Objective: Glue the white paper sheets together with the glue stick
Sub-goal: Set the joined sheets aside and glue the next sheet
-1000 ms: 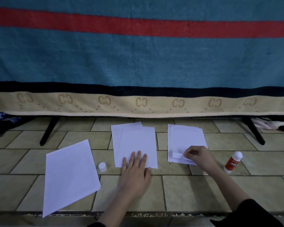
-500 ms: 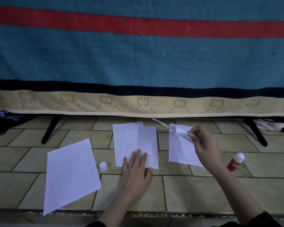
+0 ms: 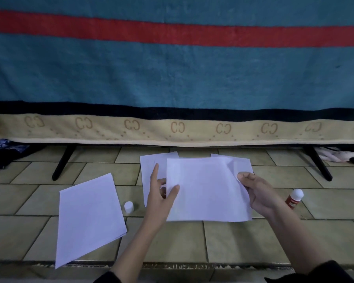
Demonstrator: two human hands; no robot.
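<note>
On the blanket hem (image 3: 176, 130), "CC" repeats.

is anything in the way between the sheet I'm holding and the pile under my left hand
Nothing visible. The held sheet, gripped by the left hand and right hand, hangs right over the middle stack; the white cap lies off to its left.
</note>
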